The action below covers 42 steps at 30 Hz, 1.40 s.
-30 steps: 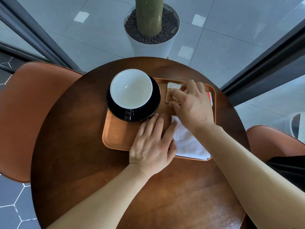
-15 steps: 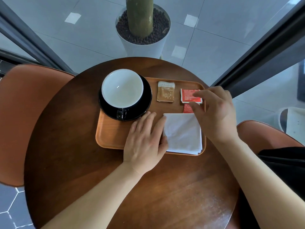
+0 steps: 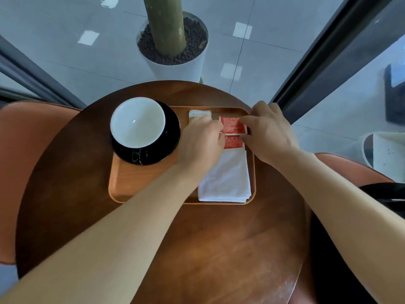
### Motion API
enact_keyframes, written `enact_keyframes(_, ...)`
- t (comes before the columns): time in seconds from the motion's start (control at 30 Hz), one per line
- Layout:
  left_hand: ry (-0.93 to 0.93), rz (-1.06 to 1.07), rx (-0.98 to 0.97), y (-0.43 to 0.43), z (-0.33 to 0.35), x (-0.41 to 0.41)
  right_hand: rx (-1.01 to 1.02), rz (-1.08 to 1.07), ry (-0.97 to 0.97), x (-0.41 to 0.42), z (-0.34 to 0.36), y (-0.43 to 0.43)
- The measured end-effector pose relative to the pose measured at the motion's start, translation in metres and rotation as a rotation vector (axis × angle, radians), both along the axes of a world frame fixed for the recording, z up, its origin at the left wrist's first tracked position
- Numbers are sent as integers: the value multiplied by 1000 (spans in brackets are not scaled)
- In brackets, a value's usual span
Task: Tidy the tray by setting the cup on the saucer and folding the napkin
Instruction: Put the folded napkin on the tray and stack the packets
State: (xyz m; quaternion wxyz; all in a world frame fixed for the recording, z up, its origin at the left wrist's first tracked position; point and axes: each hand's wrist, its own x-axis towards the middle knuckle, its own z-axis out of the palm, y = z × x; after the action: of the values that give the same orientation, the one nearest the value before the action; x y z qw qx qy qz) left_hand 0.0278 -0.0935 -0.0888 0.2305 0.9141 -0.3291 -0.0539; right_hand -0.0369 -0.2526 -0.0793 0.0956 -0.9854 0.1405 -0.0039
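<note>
while both hands meet over the far right corner of the wooden tray (image 3: pixel 131 183), the white cup (image 3: pixel 138 122) sits upright on the black saucer (image 3: pixel 171 137) just left of the left hand (image 3: pixel 201 145). that hand lies knuckles up with fingers bent down, covering most of a beige sachet (image 3: pixel 198 114) and reaching the left edge of the upper red sachet (image 3: pixel 232 125); whether it grips anything cannot be told. the right hand (image 3: pixel 269 134) pinches that sachet's right edge between thumb and forefinger. a lower red sachet (image 3: pixel 233 142) lies between the two hands, and the folded white napkin (image 3: pixel 228 181) lies flat on the tray between the wrists. the tray rests on a round dark wooden worktop (image 3: pixel 219 249), glossy and scuffed beside the right forearm. beyond the hands a white planter (image 3: pixel 179 69) with dark pebbles and a green trunk stands on a grey tiled floor (image 3: pixel 65 51). an orange-brown chair (image 3: pixel 32 150) stands outside the left arm, and dark window frames (image 3: pixel 328 51) slant at either side.
</note>
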Motion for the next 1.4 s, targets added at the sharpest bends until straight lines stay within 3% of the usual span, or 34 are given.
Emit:
enact_keyframes(0.2,30,-9,32,1,-3,-13,-92,101,-84,-4,-5,-7)
enact_keyframes(0.33,48,54,149,-17,1,-6,251,-167,-313,-5,0,-9)
enact_keyframes(0.47,-4,94,235,-31,5,-6,649,-452,-267,-3,4,-10)
enact_keyframes(0.57,-64,81,284,-39,5,-9,799,-519,-235,-7,4,-10)
enact_keyframes(0.93,301,318,103,-38,10,-4,871,-557,-273,-13,12,-6)
enact_keyframes(1.07,269,491,-86,-5,16,2,893,-573,-213,-12,9,-4)
enact_keyframes(1.17,298,551,-197,11,18,-3,578,-427,-79,-12,3,-1)
enact_keyframes(1.27,301,488,-252,17,15,-9,393,-354,-177,-16,8,5)
enact_keyframes(1.33,261,419,-290,18,15,-13,560,-328,-232,-19,9,10)
enact_keyframes(1.4,196,342,-330,15,16,-19,883,-397,-184,-17,12,16)
